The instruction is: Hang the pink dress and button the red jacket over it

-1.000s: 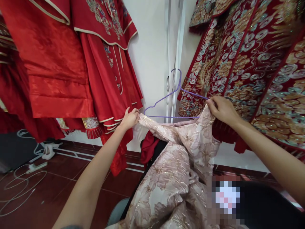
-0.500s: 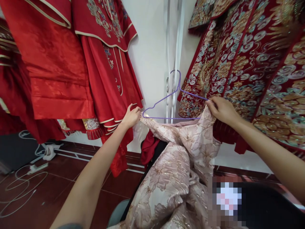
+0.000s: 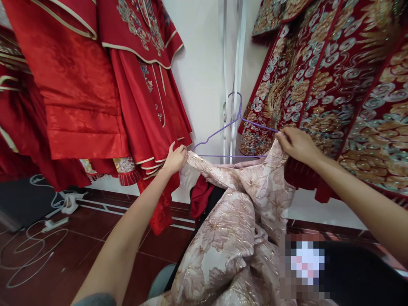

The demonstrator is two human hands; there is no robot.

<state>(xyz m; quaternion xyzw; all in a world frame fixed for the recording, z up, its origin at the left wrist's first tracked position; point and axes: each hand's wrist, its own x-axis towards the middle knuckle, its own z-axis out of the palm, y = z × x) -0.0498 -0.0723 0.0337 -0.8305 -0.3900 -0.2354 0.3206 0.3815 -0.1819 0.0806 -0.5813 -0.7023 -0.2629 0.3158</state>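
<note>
A pale pink dress (image 3: 219,229) with gold floral weave spreads from the middle down to the bottom edge. Behind its neckline is a purple hanger (image 3: 219,131), its hook up against a white pole. My left hand (image 3: 176,159) pinches the dress's left shoulder at the hanger's left end, which the cloth now covers. At the other end, my right hand (image 3: 295,146) grips the right shoulder of the dress, with the hanger's right arm running to the fingers. The fingertips of the right hand are partly hidden.
Red garments (image 3: 143,85) with cream trim hang at the left. An embroidered red gown (image 3: 318,93) hangs close on the right. White poles (image 3: 237,51) stand between them. White cables (image 3: 35,255) lie on the tiled floor. A blurred patch (image 3: 306,261) covers something at lower right.
The dress's left shoulder has been drawn over the left end of the hanger, which showed before. My left hand has shifted slightly down. The right hand has barely moved.
</note>
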